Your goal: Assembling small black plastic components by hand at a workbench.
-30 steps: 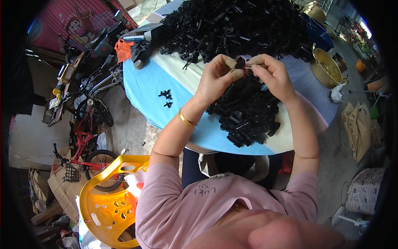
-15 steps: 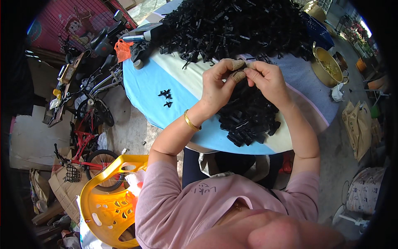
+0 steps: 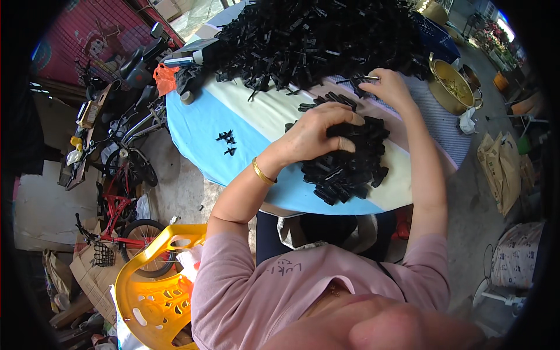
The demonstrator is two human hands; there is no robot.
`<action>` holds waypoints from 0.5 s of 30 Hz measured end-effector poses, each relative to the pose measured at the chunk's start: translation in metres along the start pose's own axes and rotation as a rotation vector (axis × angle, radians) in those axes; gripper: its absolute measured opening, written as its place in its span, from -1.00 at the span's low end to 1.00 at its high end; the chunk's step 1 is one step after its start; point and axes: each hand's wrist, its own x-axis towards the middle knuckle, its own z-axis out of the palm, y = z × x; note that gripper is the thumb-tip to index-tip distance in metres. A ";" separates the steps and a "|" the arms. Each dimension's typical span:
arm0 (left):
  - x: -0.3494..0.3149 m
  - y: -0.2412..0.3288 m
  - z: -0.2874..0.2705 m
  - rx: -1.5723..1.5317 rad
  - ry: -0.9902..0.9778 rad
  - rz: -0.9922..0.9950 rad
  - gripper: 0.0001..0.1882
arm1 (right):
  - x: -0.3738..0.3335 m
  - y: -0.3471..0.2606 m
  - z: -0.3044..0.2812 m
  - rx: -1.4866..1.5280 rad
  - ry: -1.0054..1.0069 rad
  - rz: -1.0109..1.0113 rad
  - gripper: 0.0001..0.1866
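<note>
My left hand [image 3: 321, 131] is over the near pile of small black plastic pieces [image 3: 344, 175], thumb and fingers apart, with tan wraps on its fingertips. Nothing shows between them. Farther right, my right hand [image 3: 387, 88] pinches a thin dark piece [image 3: 371, 77] between thumb and fingers, at the edge of the big heap of black plastic pieces [image 3: 321, 41]. What exactly this piece is, I cannot make out. A few black pieces [image 3: 227, 139] lie apart on the blue part of the tablecloth [image 3: 201, 125].
A gold-coloured pot [image 3: 450, 87] stands by the table's right side. An orange bag [image 3: 165, 79] and a tape roll [image 3: 186, 97] are at the far left edge. The yellow chair [image 3: 160, 291] and a red bicycle [image 3: 122, 201] are to the left.
My hands were together above the near pile, fingertips meeting. They have parted: the left has come down over that pile and opened, while the right has moved toward the big heap.
</note>
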 end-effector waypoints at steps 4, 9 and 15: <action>-0.001 -0.004 0.000 -0.059 0.016 0.052 -0.58 | 0.013 0.002 0.012 -0.122 -0.191 0.144 -0.55; 0.001 -0.009 -0.003 -0.002 0.121 -0.065 -0.57 | 0.018 0.019 0.023 0.122 -0.076 0.075 -0.58; 0.000 -0.026 0.008 -0.387 0.466 -0.346 -0.31 | -0.003 -0.032 -0.006 0.848 0.029 0.300 -0.75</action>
